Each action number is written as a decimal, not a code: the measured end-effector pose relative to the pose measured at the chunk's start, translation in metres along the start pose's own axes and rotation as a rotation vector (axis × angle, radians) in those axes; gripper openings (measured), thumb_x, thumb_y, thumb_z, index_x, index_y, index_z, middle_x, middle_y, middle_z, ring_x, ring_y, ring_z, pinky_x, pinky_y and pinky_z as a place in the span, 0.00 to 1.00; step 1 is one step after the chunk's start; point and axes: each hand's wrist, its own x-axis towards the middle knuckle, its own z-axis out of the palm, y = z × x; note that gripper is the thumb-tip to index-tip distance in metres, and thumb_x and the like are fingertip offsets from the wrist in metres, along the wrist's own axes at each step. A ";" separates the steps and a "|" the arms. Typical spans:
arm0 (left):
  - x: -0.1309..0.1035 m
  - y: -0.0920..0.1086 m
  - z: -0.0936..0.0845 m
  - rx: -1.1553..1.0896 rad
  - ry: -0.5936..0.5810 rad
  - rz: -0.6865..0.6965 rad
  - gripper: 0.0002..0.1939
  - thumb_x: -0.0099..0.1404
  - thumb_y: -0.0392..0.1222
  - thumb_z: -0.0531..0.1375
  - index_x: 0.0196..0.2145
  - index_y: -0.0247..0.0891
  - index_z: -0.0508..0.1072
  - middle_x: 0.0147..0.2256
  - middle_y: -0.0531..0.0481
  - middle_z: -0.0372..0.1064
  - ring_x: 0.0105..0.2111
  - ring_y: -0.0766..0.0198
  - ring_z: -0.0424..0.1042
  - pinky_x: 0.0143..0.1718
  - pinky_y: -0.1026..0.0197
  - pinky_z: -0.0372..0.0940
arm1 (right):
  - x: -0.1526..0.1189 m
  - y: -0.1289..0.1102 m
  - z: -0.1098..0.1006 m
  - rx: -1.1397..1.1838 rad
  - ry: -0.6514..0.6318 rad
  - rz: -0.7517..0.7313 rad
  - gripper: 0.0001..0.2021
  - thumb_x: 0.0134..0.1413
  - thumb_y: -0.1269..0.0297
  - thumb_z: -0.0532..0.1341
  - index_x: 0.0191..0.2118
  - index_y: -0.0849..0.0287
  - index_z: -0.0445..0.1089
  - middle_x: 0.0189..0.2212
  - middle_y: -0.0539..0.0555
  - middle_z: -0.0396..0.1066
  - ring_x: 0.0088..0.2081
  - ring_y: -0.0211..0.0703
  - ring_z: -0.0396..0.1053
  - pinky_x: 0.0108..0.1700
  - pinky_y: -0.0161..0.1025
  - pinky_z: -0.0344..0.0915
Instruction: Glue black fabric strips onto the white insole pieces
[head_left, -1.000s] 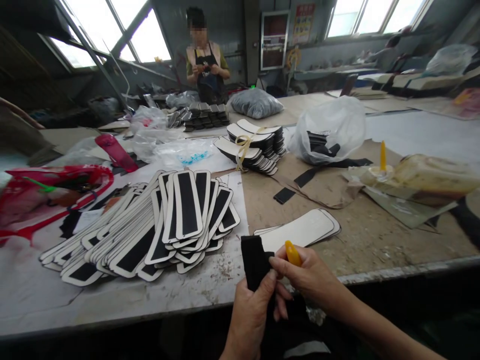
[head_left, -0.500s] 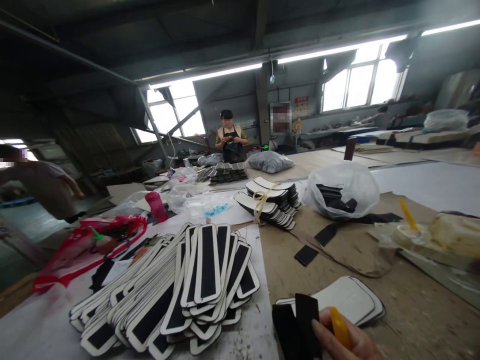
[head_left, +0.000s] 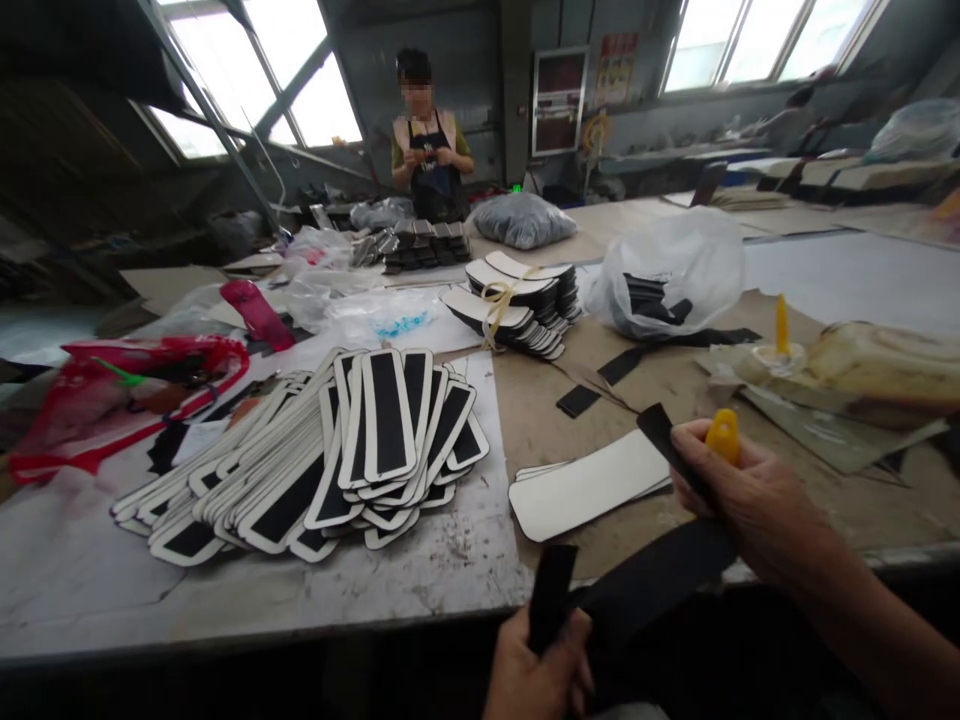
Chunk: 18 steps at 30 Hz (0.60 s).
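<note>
My left hand [head_left: 536, 665], low at the table's front edge, is closed on a short black strip [head_left: 553, 590]. My right hand [head_left: 765, 490] pinches another black strip [head_left: 664, 440] between thumb and fingers. A yellow-handled tool [head_left: 723, 436] is also in its grip; the tool's working end is hidden. A wider black strip [head_left: 652, 585] spans the gap between both hands. Just beyond them, a few white curved-edge panels [head_left: 592, 485] lie on brown paper. On the left, many white panels with black centre strips [head_left: 390, 415] are fanned out in a pile.
Tied panels [head_left: 517, 300] and a clear bag of black pieces [head_left: 667, 275] stand farther back. At right are a yellowed container [head_left: 892, 365] and a yellow brush handle [head_left: 781, 325]. A red bag [head_left: 127, 390] lies left. A co-worker [head_left: 431, 150] stands across the table [head_left: 465, 555].
My view has tilted down. My left hand has come into view, holding a black strip. My right hand has moved up from the bottom edge, still with the yellow-handled tool and black material.
</note>
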 end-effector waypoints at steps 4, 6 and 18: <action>0.013 0.016 -0.027 -0.078 0.246 0.062 0.21 0.49 0.54 0.66 0.30 0.33 0.69 0.17 0.56 0.62 0.17 0.72 0.56 0.19 0.68 0.51 | 0.014 -0.004 -0.011 -0.448 -0.267 -0.159 0.17 0.51 0.48 0.58 0.25 0.58 0.66 0.19 0.48 0.60 0.21 0.37 0.57 0.22 0.33 0.54; 0.023 0.027 -0.031 -0.093 0.261 0.095 0.20 0.52 0.53 0.65 0.34 0.32 0.69 0.20 0.55 0.63 0.18 0.71 0.57 0.20 0.68 0.52 | 0.021 0.000 -0.003 -0.577 -0.439 -0.230 0.17 0.54 0.51 0.56 0.23 0.58 0.64 0.19 0.48 0.61 0.22 0.37 0.57 0.24 0.33 0.54; 0.067 0.044 -0.030 0.077 0.163 0.098 0.16 0.55 0.50 0.62 0.31 0.33 0.68 0.18 0.56 0.59 0.19 0.70 0.55 0.21 0.67 0.51 | 0.064 0.013 0.080 -0.880 -0.917 -0.291 0.08 0.58 0.62 0.55 0.32 0.58 0.69 0.29 0.53 0.73 0.31 0.43 0.69 0.31 0.33 0.57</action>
